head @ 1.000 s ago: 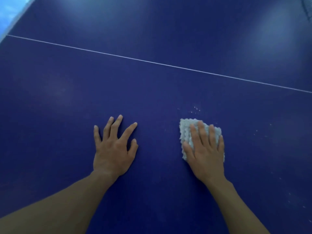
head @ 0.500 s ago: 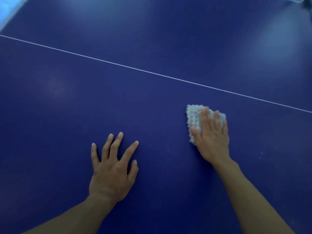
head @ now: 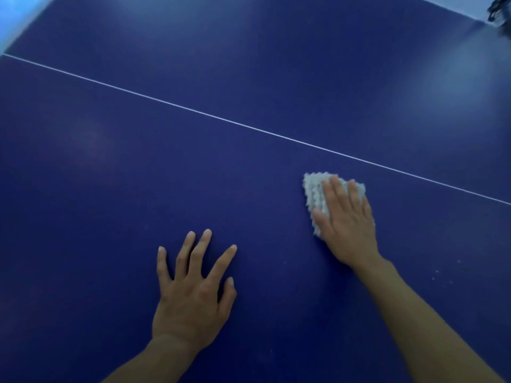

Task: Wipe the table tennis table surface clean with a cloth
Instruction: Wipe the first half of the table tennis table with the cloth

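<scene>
Pressing a small, nubby white cloth (head: 313,194) flat against a dark blue table tennis table (head: 110,175), the person's right hand (head: 347,219) lies palm down with fingers straight and close together, covering most of the cloth rather than gripping it. The cloth sits just on the near side of a thin white line (head: 193,110) that crosses the table diagonally. The left hand (head: 193,291) rests flat on the table nearer the viewer, fingers spread, holding nothing. A few pale specks (head: 442,273) dot the surface at right.
</scene>
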